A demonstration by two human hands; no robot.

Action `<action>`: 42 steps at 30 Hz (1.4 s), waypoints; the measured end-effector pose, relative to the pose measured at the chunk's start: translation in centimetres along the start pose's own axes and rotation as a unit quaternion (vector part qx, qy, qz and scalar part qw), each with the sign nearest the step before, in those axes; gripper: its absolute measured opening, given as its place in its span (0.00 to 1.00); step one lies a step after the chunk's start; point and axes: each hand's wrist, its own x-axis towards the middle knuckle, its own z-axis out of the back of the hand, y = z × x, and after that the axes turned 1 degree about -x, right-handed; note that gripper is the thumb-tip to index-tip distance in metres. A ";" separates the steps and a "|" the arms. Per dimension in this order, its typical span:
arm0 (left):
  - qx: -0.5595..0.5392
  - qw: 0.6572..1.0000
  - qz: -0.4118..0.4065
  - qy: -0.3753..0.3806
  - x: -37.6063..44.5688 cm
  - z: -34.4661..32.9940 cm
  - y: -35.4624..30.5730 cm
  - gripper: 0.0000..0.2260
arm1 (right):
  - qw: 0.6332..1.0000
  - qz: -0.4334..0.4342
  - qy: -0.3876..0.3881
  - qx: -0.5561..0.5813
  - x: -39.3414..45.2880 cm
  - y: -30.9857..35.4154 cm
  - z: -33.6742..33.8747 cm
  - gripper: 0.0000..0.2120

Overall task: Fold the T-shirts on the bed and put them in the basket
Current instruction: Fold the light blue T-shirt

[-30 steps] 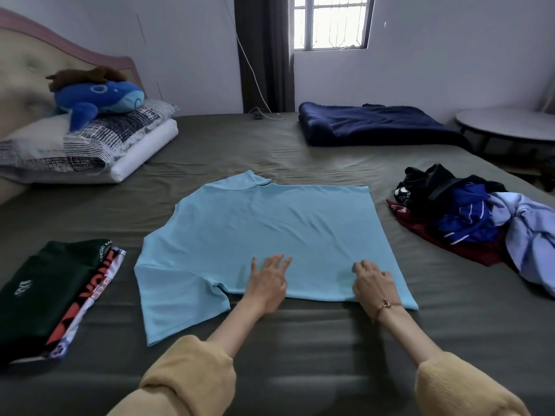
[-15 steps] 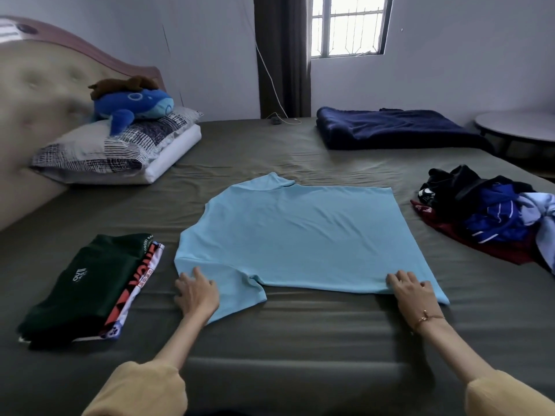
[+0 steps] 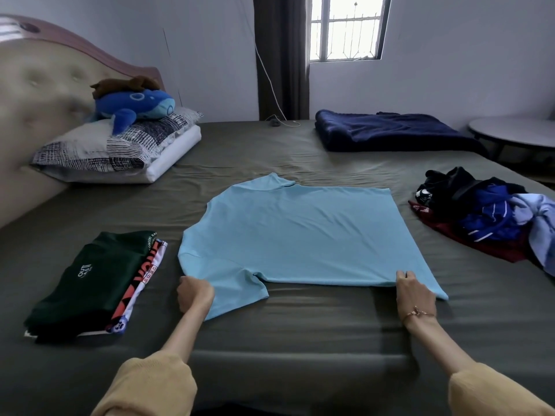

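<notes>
Bedroom, olive-sheeted bed (image 3: 300, 334) filling the frame. Centre: light blue T-shirt (image 3: 300, 235), spread flat, neck toward upper centre. Left hand (image 3: 194, 294), lower left of centre: fingers curled, gripping the sleeve edge. Right hand (image 3: 414, 294), lower right: fingers bunched, pinching the near hem. Left: folded stack (image 3: 96, 283), dark green on top. Right edge: unfolded clothes pile (image 3: 486, 214). Upper left: pillows (image 3: 120, 148) with blue plush (image 3: 135, 106). Upper right: navy blanket (image 3: 387, 132).

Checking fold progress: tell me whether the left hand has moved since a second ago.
Yes. The left hand went left along the light blue T-shirt, from mid-hem to the sleeve, nearer the folded dark green shirt.
</notes>
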 end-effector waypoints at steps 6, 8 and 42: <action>-0.038 0.999 -0.007 -0.018 -2.2 1.4 -0.9 0.15 | 0.999 -0.020 0.048 0.008 -0.5 0.1 1.4 0.14; -0.045 0.999 -0.005 -0.024 -2.7 1.8 -0.8 0.15 | 0.998 -0.031 0.054 0.015 -1.0 0.0 1.6 0.14; -0.232 0.972 -0.028 -0.024 8.4 -6.2 -12.6 0.18 | 0.985 -0.128 -0.009 0.111 12.0 0.8 0.4 0.18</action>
